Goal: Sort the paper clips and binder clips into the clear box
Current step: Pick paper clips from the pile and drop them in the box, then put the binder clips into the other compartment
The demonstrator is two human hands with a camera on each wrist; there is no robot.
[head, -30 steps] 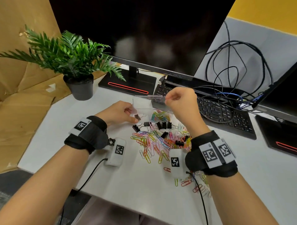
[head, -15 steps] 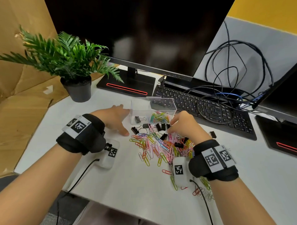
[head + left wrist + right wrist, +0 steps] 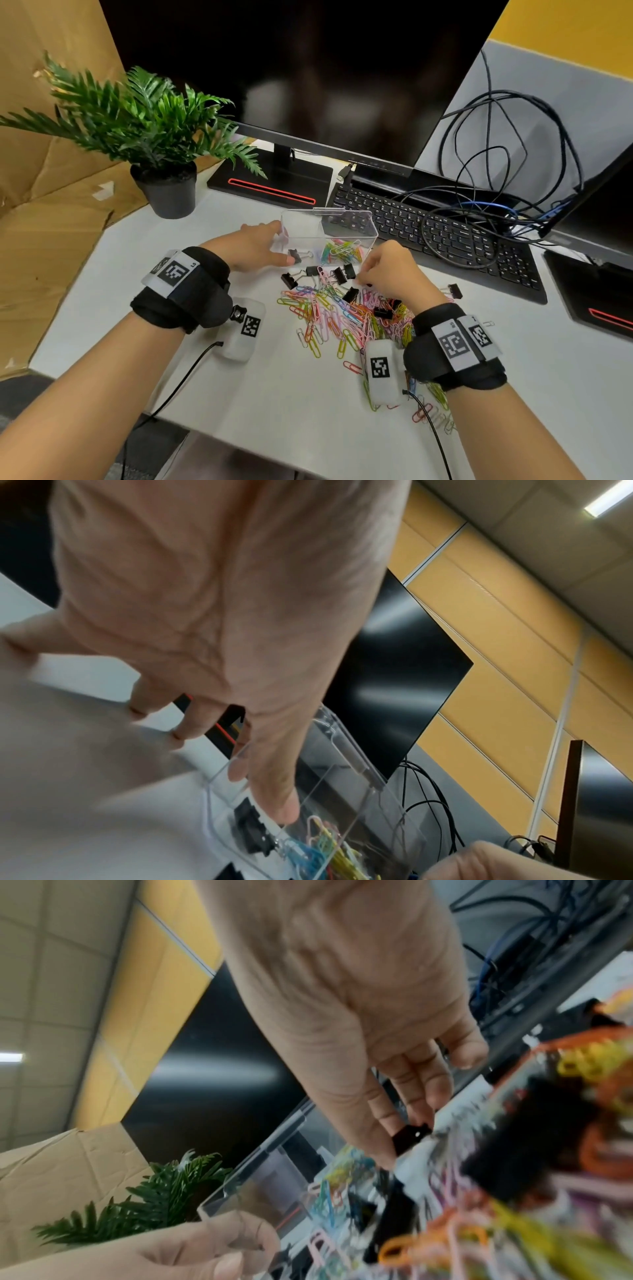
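The clear box (image 3: 329,219) stands on the white table, divided in two. Its left part holds one black binder clip (image 3: 299,255); its right part holds coloured paper clips (image 3: 340,251). My left hand (image 3: 279,243) lies flat against the box's left front corner, fingers straight, thumb along the front wall (image 3: 263,791). In front of the box spreads a pile of coloured paper clips (image 3: 342,315) with several black binder clips (image 3: 313,270) in it. My right hand (image 3: 363,279) reaches down onto the pile; the right wrist view shows thumb and fingers pinching a black binder clip (image 3: 409,1135).
A potted plant (image 3: 164,192) stands at the back left. The monitor base (image 3: 270,186) and a keyboard (image 3: 445,240) under tangled cables (image 3: 496,205) lie behind the box. One stray binder clip (image 3: 454,290) lies by the keyboard's front edge. Cardboard (image 3: 51,222) flanks the table's left.
My right hand has come down from the box's top edge to the pile and closed on a binder clip. My left hand has shifted to the box's left front corner.
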